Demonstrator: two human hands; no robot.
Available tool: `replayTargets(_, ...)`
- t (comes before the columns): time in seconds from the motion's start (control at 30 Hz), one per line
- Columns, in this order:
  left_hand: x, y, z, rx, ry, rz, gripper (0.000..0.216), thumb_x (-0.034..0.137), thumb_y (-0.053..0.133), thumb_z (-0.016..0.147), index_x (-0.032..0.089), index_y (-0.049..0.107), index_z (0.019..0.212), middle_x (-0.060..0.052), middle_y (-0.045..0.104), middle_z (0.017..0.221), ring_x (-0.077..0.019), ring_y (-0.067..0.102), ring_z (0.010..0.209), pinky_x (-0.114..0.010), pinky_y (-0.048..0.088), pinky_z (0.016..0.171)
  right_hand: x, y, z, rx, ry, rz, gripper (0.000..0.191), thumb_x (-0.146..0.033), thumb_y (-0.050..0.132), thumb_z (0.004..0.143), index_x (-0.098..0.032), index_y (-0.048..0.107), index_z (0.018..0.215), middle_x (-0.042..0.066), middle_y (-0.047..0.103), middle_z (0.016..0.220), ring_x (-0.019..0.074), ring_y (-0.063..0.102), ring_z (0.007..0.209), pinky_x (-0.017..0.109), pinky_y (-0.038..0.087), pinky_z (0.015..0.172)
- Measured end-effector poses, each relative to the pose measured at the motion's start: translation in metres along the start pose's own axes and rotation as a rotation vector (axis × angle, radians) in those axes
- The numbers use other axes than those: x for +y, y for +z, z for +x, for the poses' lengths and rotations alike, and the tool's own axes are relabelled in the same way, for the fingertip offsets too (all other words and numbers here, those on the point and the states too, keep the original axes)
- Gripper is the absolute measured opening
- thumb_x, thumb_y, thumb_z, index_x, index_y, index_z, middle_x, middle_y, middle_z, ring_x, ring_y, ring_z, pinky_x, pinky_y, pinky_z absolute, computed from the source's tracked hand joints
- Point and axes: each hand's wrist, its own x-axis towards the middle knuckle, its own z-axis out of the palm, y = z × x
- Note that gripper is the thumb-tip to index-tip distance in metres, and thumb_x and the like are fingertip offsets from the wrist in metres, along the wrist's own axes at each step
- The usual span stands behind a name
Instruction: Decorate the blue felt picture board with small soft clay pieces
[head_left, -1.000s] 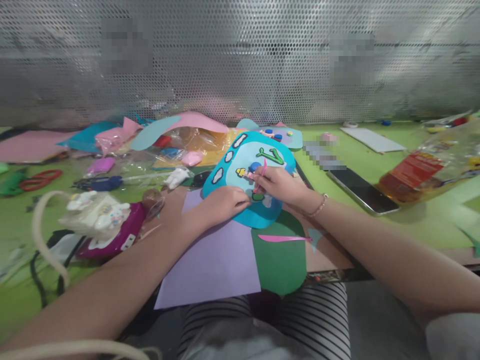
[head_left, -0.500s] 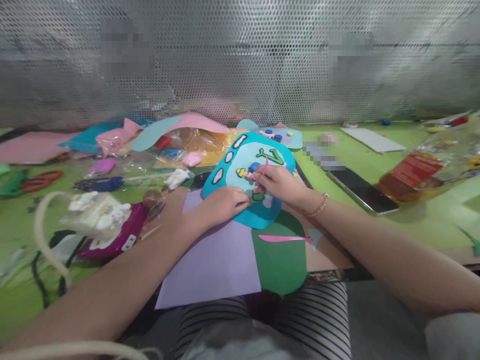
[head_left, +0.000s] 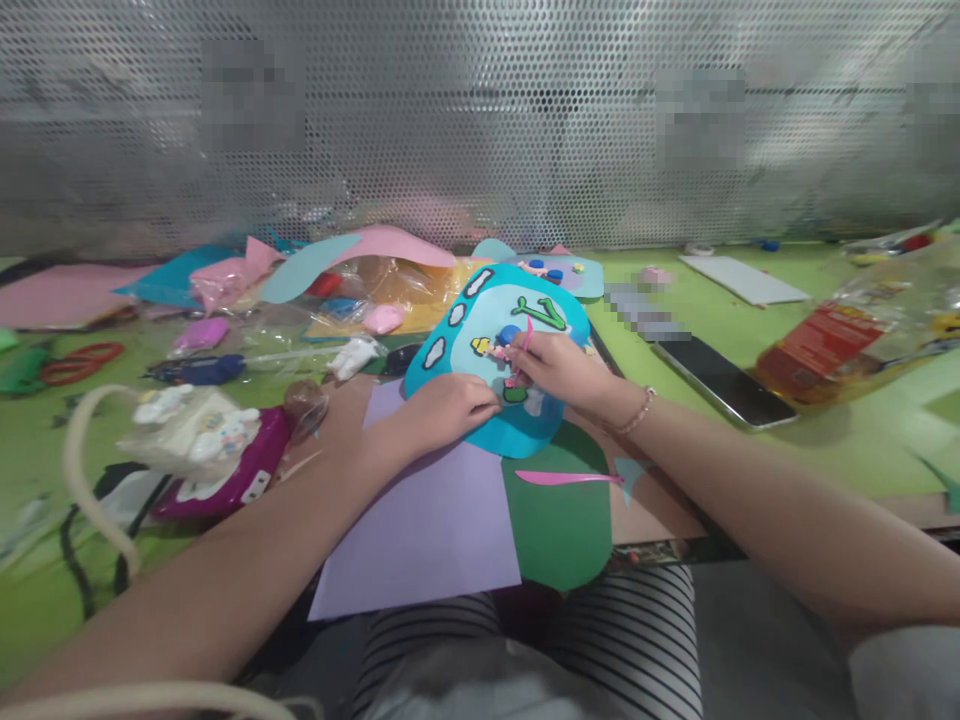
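My right hand [head_left: 551, 362] pinches a slim pink clay modelling tool [head_left: 529, 332] upright over a blue paper card [head_left: 431, 368]. The tool's lower end is at a small pink-and-blue clay figure [head_left: 511, 338], partly hidden by the fingers. On the card are a yellow clay piece [head_left: 480, 346], a green clay shape [head_left: 541, 312] and black-edged white clouds [head_left: 435, 351]. My left hand [head_left: 454, 405] lies on the card's near left edge, fingers loosely stretched and holding nothing. A second pink tool [head_left: 566, 477] rests on green paper [head_left: 559, 535], beside a lilac sheet [head_left: 427, 540].
To the right lie a phone [head_left: 724, 380] and a tipped bottle [head_left: 832, 330] with amber liquid. On the left are a magenta device [head_left: 232, 480], a pale hose [head_left: 75, 450] and red-handled scissors [head_left: 86, 362]. Plastic bags and coloured sheets [head_left: 375, 245] line the back before a perforated metal screen [head_left: 480, 120].
The pink tool in my right hand has tilted slightly and its top sits a little lower. My left hand stays in place on the card.
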Motion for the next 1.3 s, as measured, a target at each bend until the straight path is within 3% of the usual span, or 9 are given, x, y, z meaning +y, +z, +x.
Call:
replayTargets(0.2, 0.000, 0.000, 0.000, 0.000, 0.000, 0.000, 0.023, 0.021, 0.046, 0.087, 0.016, 0.066, 0.077, -0.003, 0.064, 0.074, -0.0136, 0.057, 0.069, -0.024, 0.038, 0.063, -0.002, -0.003, -0.001, 0.012, 0.059, 0.051, 0.028, -0.031, 0.040, 0.091, -0.017, 0.049, 0.068, -0.001, 0.058, 0.057, 0.0097, 0.053, 0.052, 0.021, 0.038, 0.052)
replayTargets(0.43, -0.002, 0.001, 0.000, 0.062, -0.069, -0.020, 0.025, 0.027, 0.046, 0.088, 0.015, 0.066, 0.078, -0.005, 0.065, 0.079, -0.0150, 0.058, 0.076, -0.025, 0.040, 0.068, 0.002, -0.006, 0.000, 0.112, 0.012, 0.037, 0.032, -0.031, 0.035, 0.092, -0.019, 0.044, 0.063, 0.000, 0.054, 0.058, 0.0118, 0.051, 0.057, 0.024, 0.038, 0.059)
replayTargets(0.67, -0.002, -0.013, -0.003, 0.352, -0.329, 0.030, 0.035, 0.040, 0.045, 0.087, 0.018, 0.051, 0.060, -0.001, 0.055, 0.061, -0.0147, 0.053, 0.065, -0.026, 0.035, 0.061, 0.005, -0.013, 0.002, 0.299, -0.152, -0.094, 0.027, -0.024, 0.029, 0.092, -0.019, 0.051, 0.077, 0.006, 0.058, 0.080, 0.0178, 0.054, 0.079, 0.030, 0.040, 0.076)
replayTargets(0.8, -0.009, -0.021, -0.003, 0.552, -0.529, 0.069, 0.035, 0.034, 0.032, 0.091, 0.020, 0.042, 0.062, -0.002, 0.051, 0.061, -0.0167, 0.050, 0.068, -0.028, 0.034, 0.061, 0.021, -0.027, 0.006, 0.353, -0.032, -0.280, 0.029, -0.017, 0.027, 0.090, -0.016, 0.056, 0.097, 0.012, 0.058, 0.096, 0.0218, 0.054, 0.085, 0.032, 0.040, 0.073)
replayTargets(0.9, -0.024, -0.018, -0.001, 0.614, -0.583, 0.035, 0.032, 0.030, 0.029, 0.091, 0.020, 0.037, 0.062, -0.002, 0.050, 0.064, -0.0165, 0.048, 0.068, -0.029, 0.035, 0.061, 0.041, -0.037, 0.008, 0.319, 0.097, -0.496, 0.032, -0.017, 0.029, 0.089, -0.013, 0.058, 0.104, 0.016, 0.057, 0.100, 0.0269, 0.054, 0.090, 0.035, 0.039, 0.074)
replayTargets(1.07, -0.042, -0.006, 0.000, 0.579, -0.571, 0.152, 0.027, 0.029, 0.042, 0.085, 0.020, 0.040, 0.059, -0.004, 0.049, 0.071, -0.0198, 0.049, 0.079, -0.033, 0.038, 0.073, 0.067, -0.049, 0.009, 0.206, 0.336, -0.659, 0.035, -0.023, 0.031, 0.090, -0.011, 0.057, 0.109, 0.021, 0.056, 0.100, 0.0316, 0.054, 0.094, 0.039, 0.040, 0.075)
replayTargets(1.3, -0.039, -0.003, 0.000, 0.492, -0.492, 0.154, 0.019, 0.025, 0.046, 0.081, 0.019, 0.046, 0.063, -0.005, 0.053, 0.074, -0.0199, 0.050, 0.080, -0.033, 0.038, 0.076, 0.080, -0.048, 0.014, 0.089, 0.333, -0.587, 0.030, -0.024, 0.038, 0.088, -0.010, 0.057, 0.107, 0.017, 0.063, 0.101, 0.0268, 0.057, 0.095, 0.031, 0.041, 0.075)
